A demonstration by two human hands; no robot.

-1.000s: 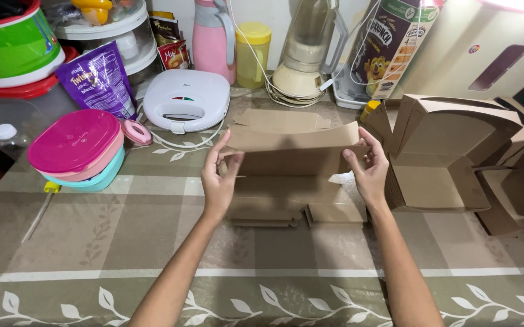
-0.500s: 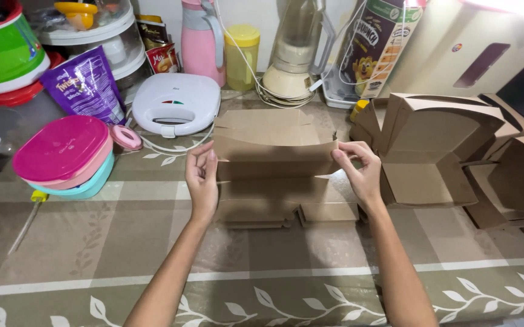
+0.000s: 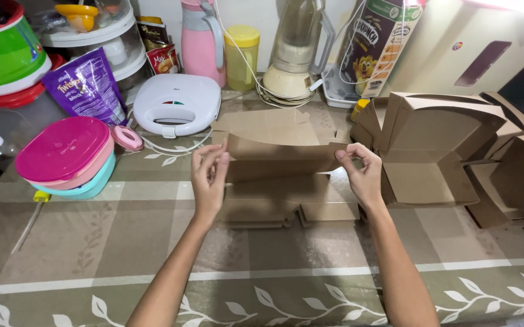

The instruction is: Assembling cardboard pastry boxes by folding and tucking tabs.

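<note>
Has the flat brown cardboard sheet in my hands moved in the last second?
Yes. The brown cardboard sheet has folded, its front panel raised by the left hand and right hand; it remains beside the white sandwich maker.

Behind the pink bowl on the counter leans a purple snack pouch [image 3: 86, 85] with white print. Further back, by the clear container, stand two small sachets [image 3: 158, 51], brown and red. At the wall, right of my blender, stands a tall dark cereal box [image 3: 383, 42] with a yellow cartoon figure.
</note>
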